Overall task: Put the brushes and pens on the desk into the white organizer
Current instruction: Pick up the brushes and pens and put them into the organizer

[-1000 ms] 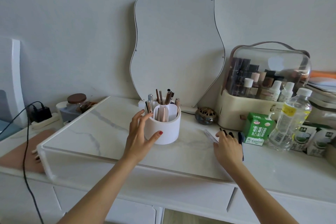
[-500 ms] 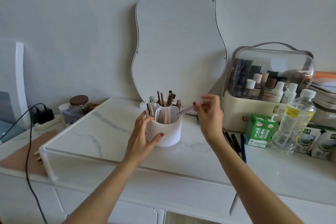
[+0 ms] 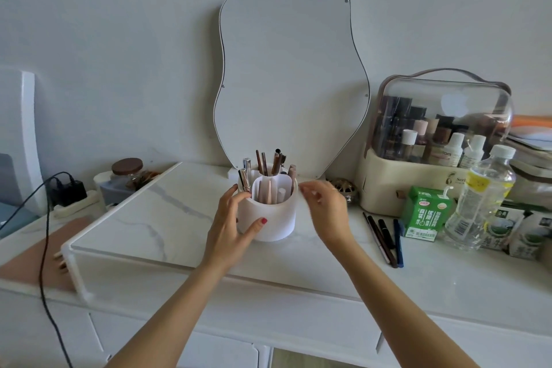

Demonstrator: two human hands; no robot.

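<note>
A round white organizer [image 3: 276, 222] stands on the marble riser in the middle, holding several brushes and pens [image 3: 270, 166] upright in its compartments. My left hand [image 3: 231, 225] wraps the organizer's left side, thumb across the front. My right hand [image 3: 324, 207] hovers just right of the rim, blurred, with fingers apart and nothing in them. Several dark pens [image 3: 385, 237] lie side by side on the desk to the right of that hand.
A wavy mirror [image 3: 286, 75] leans on the wall behind. A clear-lidded cosmetics case [image 3: 430, 140], green drink carton [image 3: 424, 215] and plastic bottle [image 3: 478, 200] stand at right. A jar [image 3: 127, 172], charger and black cable [image 3: 44, 248] are at left.
My right hand picked a pale pen off the desk, carried it to the organizer and let it go; it now hovers empty beside the rim. My left hand stayed on the organizer.
</note>
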